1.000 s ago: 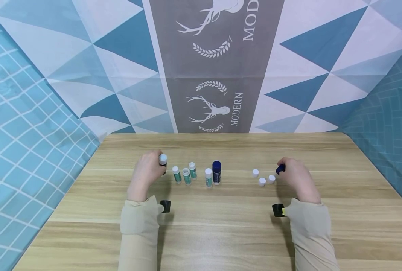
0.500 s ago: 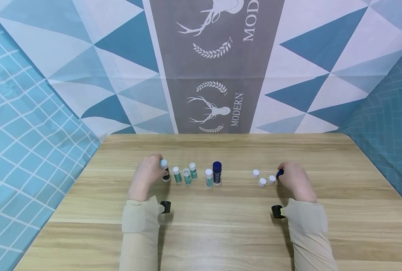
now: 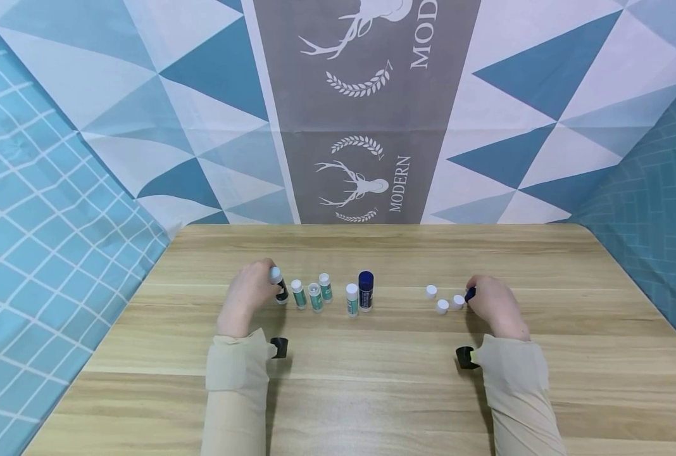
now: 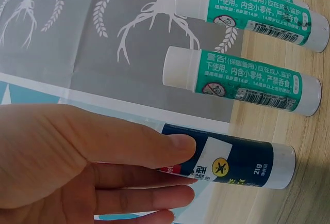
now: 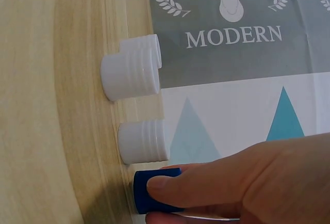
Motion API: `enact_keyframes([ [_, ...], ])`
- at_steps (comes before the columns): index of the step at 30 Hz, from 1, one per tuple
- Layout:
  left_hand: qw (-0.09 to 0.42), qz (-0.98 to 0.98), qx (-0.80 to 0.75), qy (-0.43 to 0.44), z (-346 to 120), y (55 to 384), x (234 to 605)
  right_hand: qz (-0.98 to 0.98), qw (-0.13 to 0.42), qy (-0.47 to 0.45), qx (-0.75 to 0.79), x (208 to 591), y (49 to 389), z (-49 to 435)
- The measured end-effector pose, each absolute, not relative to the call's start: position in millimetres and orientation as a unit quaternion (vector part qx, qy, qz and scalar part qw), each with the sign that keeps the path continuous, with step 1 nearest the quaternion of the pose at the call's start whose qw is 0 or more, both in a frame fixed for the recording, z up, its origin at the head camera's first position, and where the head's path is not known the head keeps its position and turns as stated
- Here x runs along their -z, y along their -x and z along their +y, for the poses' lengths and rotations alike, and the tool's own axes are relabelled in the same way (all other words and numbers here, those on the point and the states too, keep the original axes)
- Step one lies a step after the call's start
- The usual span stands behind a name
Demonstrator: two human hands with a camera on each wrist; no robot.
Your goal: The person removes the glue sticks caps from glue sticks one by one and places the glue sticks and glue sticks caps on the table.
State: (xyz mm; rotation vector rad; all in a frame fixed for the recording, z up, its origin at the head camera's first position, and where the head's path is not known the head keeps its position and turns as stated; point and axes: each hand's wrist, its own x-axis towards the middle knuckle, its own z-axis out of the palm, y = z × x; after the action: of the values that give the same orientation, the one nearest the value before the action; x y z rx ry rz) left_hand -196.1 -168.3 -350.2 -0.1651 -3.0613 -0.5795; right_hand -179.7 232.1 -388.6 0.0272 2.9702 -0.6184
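Note:
My left hand grips a navy glue stick between thumb and fingers; its white base stands on the table at the left of the row, and my hand hides part of its body. In the head view its top end looks pale. My right hand pinches a dark blue cap by its sides, down at the tabletop. Beside that cap, three white caps stand on the table. Closest to my left hand is a green-and-white glue stick, upright and apart from the navy one.
More green-and-white glue sticks stand upright mid-left on the wooden table, one with its top uncovered. Near the middle, a white-capped green stick stands beside a blue-capped navy one. A patterned cloth hangs behind.
My left hand has lowered the navy glue stick to the table and shifted slightly right. My right hand has come down with the blue cap, beside the white caps.

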Motion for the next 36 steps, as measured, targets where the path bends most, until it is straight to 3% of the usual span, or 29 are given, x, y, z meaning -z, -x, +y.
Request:
enact_keyframes([
  [14,-0.022,-0.980,0.194,0.024,-161.0,191.6,341.8,0.983,0.080,-0.013,0.167,383.3,180.1,228.0],
  [36,0.040,-0.980,0.152,0.123,-132.9,182.0,327.4,0.972,-0.064,0.063,0.215,349.6,166.6,180.7],
])
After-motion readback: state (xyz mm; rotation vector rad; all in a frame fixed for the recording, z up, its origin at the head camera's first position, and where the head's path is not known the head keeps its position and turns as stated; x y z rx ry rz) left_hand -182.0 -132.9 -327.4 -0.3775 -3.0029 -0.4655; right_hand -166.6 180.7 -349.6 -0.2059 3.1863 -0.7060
